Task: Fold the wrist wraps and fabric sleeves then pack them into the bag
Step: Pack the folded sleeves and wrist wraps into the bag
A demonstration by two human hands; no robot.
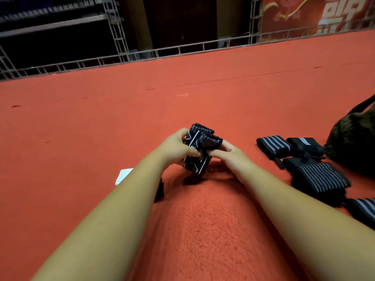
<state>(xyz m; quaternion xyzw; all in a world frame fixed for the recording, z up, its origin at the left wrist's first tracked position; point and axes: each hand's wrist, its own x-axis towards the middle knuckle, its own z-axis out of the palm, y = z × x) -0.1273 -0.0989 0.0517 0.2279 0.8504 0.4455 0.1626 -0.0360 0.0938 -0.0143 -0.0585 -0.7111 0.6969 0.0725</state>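
Black fabric sleeve with white line pattern (199, 148), partly folded, held above red carpet floor (203, 230); left hand (176, 148) and right hand (229, 154) pinch it, forearms extended forward, converging.

A red carpet (121, 118) with a fuzzy nap covers the whole floor, with a few dark scuffs and a pale loose thread (182, 95) near the centre. Along its far edge, from 9 to 2 o'clock, runs a low grey metal truss (182, 49). Behind it are dim shelves (50, 23) at 11 o'clock, a dark panel (180, 19) at 12, and a red banner (304, 15) with pale patterns at 1 o'clock.
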